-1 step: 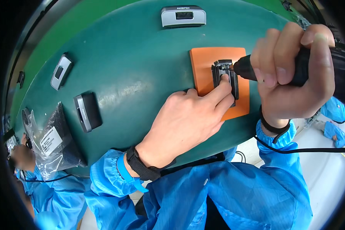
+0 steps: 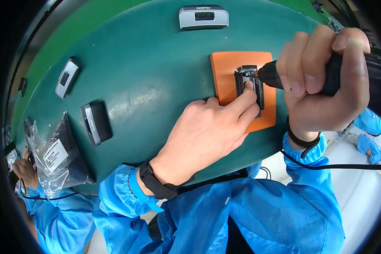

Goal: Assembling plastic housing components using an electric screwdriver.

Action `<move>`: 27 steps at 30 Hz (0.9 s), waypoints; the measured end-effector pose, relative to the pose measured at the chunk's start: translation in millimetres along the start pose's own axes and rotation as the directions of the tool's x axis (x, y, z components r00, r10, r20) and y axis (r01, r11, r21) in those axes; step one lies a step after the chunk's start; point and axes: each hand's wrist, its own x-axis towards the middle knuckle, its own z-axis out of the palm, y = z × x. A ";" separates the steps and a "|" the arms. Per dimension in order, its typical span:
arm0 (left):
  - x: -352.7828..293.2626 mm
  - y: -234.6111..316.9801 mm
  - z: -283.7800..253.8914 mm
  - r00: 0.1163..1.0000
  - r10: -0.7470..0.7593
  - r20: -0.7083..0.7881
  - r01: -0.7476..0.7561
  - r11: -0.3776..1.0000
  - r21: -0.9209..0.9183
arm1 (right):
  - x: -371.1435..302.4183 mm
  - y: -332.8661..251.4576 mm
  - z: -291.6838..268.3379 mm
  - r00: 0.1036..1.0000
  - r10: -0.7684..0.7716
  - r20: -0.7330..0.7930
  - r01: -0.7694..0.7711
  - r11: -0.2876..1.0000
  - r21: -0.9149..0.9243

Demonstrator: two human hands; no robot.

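Note:
An orange square pad (image 2: 223,76) lies on the green table, bearing a small black plastic device housing (image 2: 261,95) with its inner parts showing. My left hand (image 2: 213,129) reaches across the pad, closed on the housing, its index finger pressed on the inside of it. In my right hand (image 2: 326,80) is a black electric screwdriver (image 2: 270,74), held nearly level with fingers wrapped round its body. The tool's tip meets the upper part of the housing, close to my left fingertip. Any screw under the tip is too small to make out.
Grey-and-black devices stand at the back (image 2: 203,17), far left (image 2: 66,78) and left (image 2: 96,123) of the green table (image 2: 156,63). A clear bag of dark parts (image 2: 63,156) lies at the left edge, near a co-worker's hand (image 2: 26,172). A black cable (image 2: 338,167) runs below my right wrist.

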 end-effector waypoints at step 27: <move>1.2 -2.5 7.7 0.994 0.050 -0.099 -0.048 0.998 0.030 | -1.8 7.5 3.1 0.997 -0.032 0.065 0.034 0.999 -0.032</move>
